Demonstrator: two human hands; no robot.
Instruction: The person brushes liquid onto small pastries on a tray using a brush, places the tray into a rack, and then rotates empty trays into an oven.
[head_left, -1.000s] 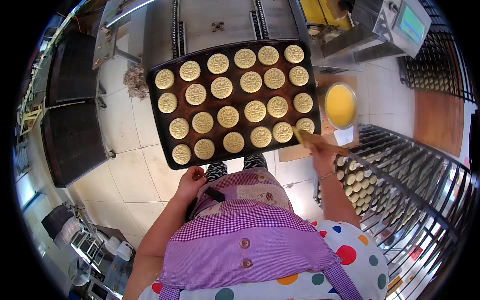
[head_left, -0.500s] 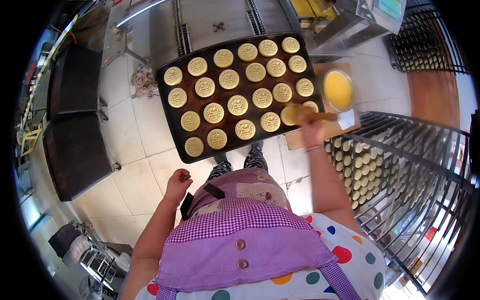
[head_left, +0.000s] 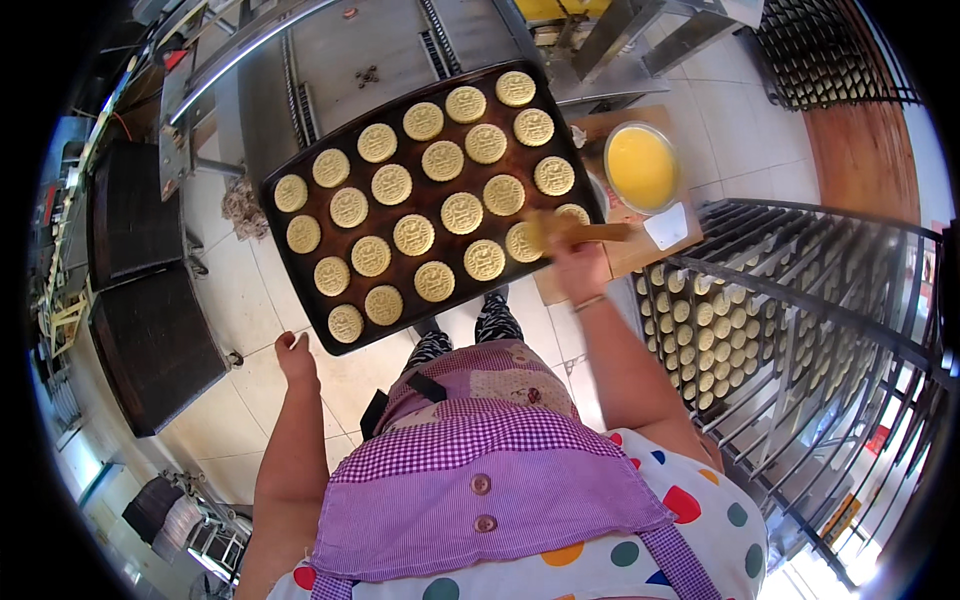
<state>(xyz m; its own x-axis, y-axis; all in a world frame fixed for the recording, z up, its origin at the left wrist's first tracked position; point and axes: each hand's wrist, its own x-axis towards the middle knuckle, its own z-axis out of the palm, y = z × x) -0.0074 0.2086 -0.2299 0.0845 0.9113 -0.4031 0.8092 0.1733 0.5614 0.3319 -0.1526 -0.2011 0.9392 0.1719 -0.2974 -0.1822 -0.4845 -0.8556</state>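
A wide dark baking tray (head_left: 400,270) holds rows of round, pale, stamped pastries (head_left: 413,235). My right hand (head_left: 580,270), blurred by motion, is closed around a pastry brush (head_left: 600,233) with a flat wooden handle. Its blurred bristle end is over the pastries at the tray's near right corner, and I cannot tell whether it touches them. Beyond the tray's right edge stands a round bowl of yellow liquid (head_left: 641,168). My left hand (head_left: 297,360) hangs with curled fingers off the tray's near left corner, apart from it. A small white spot shows among those fingers; what it is stays unclear.
The bowl rests on a cardboard piece (head_left: 610,262) beside a white paper (head_left: 665,227). A metal rack (head_left: 800,290) with trays of pastries stands at the right. Metal machinery with chains (head_left: 370,40) lies beyond the tray. Dark panels (head_left: 150,340) are on the left.
In the view, the tray, bowl and brush have shifted left, with the tray's left end lower. My left hand has swung left and slightly up. The brush stays over the near right pastries.
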